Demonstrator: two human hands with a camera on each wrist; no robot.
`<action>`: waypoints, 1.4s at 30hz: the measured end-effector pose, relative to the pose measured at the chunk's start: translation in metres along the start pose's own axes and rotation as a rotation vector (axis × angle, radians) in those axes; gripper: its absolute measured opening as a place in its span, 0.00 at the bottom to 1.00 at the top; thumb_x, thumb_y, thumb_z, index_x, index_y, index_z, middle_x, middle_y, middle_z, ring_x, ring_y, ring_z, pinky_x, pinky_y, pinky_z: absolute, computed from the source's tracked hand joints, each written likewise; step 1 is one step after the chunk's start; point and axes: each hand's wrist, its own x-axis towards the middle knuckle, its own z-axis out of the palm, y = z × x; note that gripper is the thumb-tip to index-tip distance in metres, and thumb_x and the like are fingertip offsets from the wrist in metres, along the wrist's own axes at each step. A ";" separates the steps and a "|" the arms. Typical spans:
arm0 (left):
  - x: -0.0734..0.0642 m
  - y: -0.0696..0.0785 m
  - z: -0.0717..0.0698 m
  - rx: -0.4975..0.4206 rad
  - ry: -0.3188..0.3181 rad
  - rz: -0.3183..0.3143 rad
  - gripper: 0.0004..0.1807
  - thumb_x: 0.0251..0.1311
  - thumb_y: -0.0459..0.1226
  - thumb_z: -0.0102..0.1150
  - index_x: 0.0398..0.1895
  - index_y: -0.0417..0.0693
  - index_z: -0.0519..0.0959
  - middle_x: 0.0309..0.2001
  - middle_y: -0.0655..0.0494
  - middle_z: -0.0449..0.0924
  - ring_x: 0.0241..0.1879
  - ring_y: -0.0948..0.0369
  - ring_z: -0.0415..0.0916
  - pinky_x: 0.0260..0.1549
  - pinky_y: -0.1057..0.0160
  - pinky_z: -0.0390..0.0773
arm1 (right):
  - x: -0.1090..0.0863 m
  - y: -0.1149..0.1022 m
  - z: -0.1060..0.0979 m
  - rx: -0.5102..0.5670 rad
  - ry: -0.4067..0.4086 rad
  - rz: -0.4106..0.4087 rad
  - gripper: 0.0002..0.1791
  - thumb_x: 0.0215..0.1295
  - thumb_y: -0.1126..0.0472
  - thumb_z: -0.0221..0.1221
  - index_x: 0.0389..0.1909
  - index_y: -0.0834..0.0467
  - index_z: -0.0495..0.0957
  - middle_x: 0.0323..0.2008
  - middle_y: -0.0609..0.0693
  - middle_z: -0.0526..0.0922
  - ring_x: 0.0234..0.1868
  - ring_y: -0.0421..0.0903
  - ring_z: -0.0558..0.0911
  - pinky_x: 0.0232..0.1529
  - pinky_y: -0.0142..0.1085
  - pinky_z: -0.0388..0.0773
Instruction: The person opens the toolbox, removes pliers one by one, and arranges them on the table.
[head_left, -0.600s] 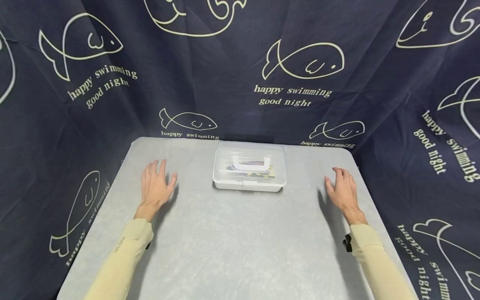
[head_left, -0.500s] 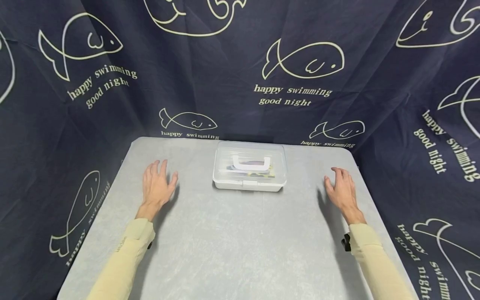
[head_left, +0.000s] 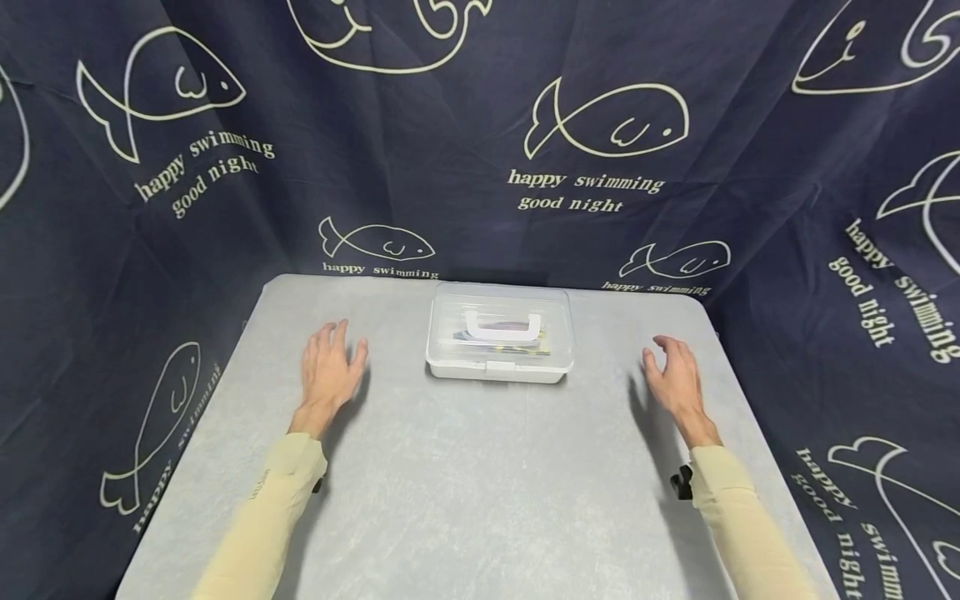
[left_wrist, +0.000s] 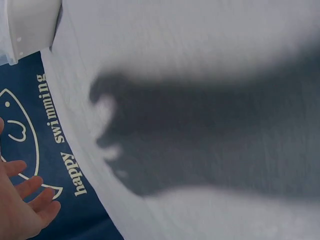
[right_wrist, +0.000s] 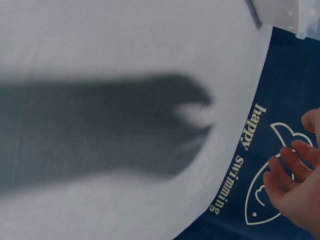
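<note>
A white plastic storage box (head_left: 498, 372) with a see-through lid and a white carry handle stands at the back middle of the table, its lid down. Through the lid, flat colourful items (head_left: 517, 347) show, too blurred to name. My left hand (head_left: 330, 371) hovers over the table to the left of the box, fingers loosely spread, holding nothing. To the right of the box my right hand (head_left: 673, 379) is likewise raised, its fingers relaxed and nothing in them. Each wrist view catches a corner of the box, the left hand (left_wrist: 25, 205) and the right hand (right_wrist: 297, 185) partly cut off.
The grey-white table (head_left: 480, 483) has rounded corners and carries the shadows of both arms. A dark blue curtain (head_left: 480, 167) with fish drawings and lettering hangs behind it and along both sides.
Both hands have moved a little inward toward the box, the left to the right and the right to the left. The box has stayed where it was.
</note>
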 end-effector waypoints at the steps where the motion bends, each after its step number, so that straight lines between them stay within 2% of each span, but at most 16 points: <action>1: 0.000 0.001 0.001 -0.010 -0.005 -0.007 0.33 0.76 0.51 0.45 0.73 0.36 0.65 0.68 0.31 0.65 0.66 0.35 0.62 0.68 0.38 0.58 | 0.001 -0.002 0.001 0.016 0.003 0.005 0.19 0.74 0.62 0.55 0.58 0.73 0.74 0.54 0.72 0.76 0.57 0.70 0.73 0.62 0.59 0.65; 11: 0.004 0.018 0.010 -0.087 -0.014 -0.056 0.31 0.77 0.50 0.44 0.72 0.37 0.67 0.66 0.33 0.68 0.64 0.36 0.66 0.67 0.40 0.62 | 0.006 -0.020 0.009 0.144 -0.018 0.143 0.19 0.76 0.62 0.54 0.60 0.71 0.75 0.54 0.69 0.80 0.54 0.65 0.80 0.58 0.55 0.74; 15: 0.006 0.025 0.012 -0.143 -0.030 -0.084 0.31 0.77 0.50 0.43 0.72 0.38 0.68 0.66 0.34 0.69 0.65 0.37 0.66 0.67 0.41 0.62 | 0.008 -0.028 0.015 0.196 -0.020 0.201 0.19 0.77 0.61 0.54 0.61 0.69 0.76 0.54 0.65 0.82 0.54 0.61 0.82 0.57 0.46 0.75; 19: 0.008 0.029 0.016 -0.185 -0.042 -0.110 0.31 0.78 0.51 0.42 0.73 0.39 0.68 0.68 0.35 0.68 0.66 0.39 0.66 0.67 0.41 0.63 | 0.010 -0.037 0.021 0.227 -0.028 0.214 0.19 0.77 0.62 0.54 0.61 0.69 0.76 0.54 0.64 0.83 0.55 0.59 0.82 0.56 0.38 0.74; 27: 0.008 0.038 0.027 -0.252 -0.077 -0.156 0.33 0.79 0.53 0.40 0.73 0.39 0.67 0.70 0.37 0.67 0.68 0.40 0.64 0.68 0.42 0.63 | 0.010 -0.048 0.034 0.264 -0.045 0.221 0.18 0.77 0.62 0.53 0.61 0.68 0.75 0.53 0.64 0.83 0.55 0.59 0.81 0.59 0.48 0.74; 37: 0.009 0.052 0.039 -0.310 -0.088 -0.203 0.33 0.79 0.54 0.40 0.72 0.39 0.70 0.68 0.39 0.70 0.67 0.42 0.66 0.66 0.42 0.66 | 0.011 -0.058 0.048 0.304 -0.064 0.239 0.18 0.77 0.62 0.53 0.61 0.68 0.76 0.52 0.65 0.82 0.55 0.60 0.81 0.59 0.47 0.75; 42: 0.009 0.060 0.046 -0.360 -0.085 -0.210 0.31 0.79 0.52 0.42 0.71 0.39 0.71 0.64 0.40 0.74 0.63 0.43 0.71 0.62 0.43 0.70 | 0.012 -0.062 0.056 0.326 -0.075 0.226 0.17 0.78 0.62 0.53 0.60 0.67 0.77 0.52 0.65 0.83 0.53 0.60 0.82 0.58 0.47 0.75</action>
